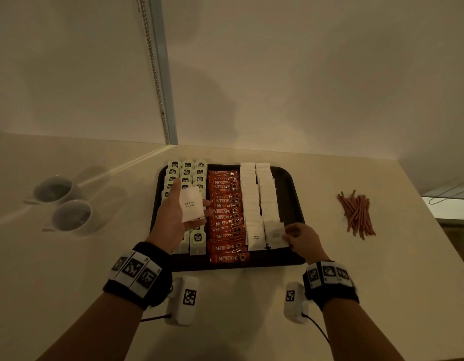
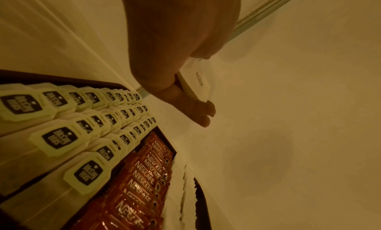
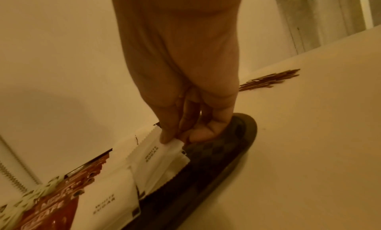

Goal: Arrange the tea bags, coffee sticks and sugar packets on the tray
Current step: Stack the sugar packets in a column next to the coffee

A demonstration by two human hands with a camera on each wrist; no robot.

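Pale tabletop [image 1: 251,308] carries a dark tray [image 1: 293,194] near its far edge. On the tray lie three rows of tea bags [image 1: 186,170] at the left, a column of coffee sticks [image 1: 225,217] in the middle, and two columns of sugar packets [image 1: 254,199] at the right. The left hand [image 1: 173,217] is raised over the tea bags, palm up, its fingers [image 2: 198,109] holding one packet [image 1: 191,205]. The right hand [image 1: 304,239] pinches the nearest packet of the right column [image 1: 276,237] with thumb and fingers [image 3: 168,134]. Two cups [image 1: 66,201] stand toward the left edge, and brown sticks [image 1: 356,214] lie toward the right edge.
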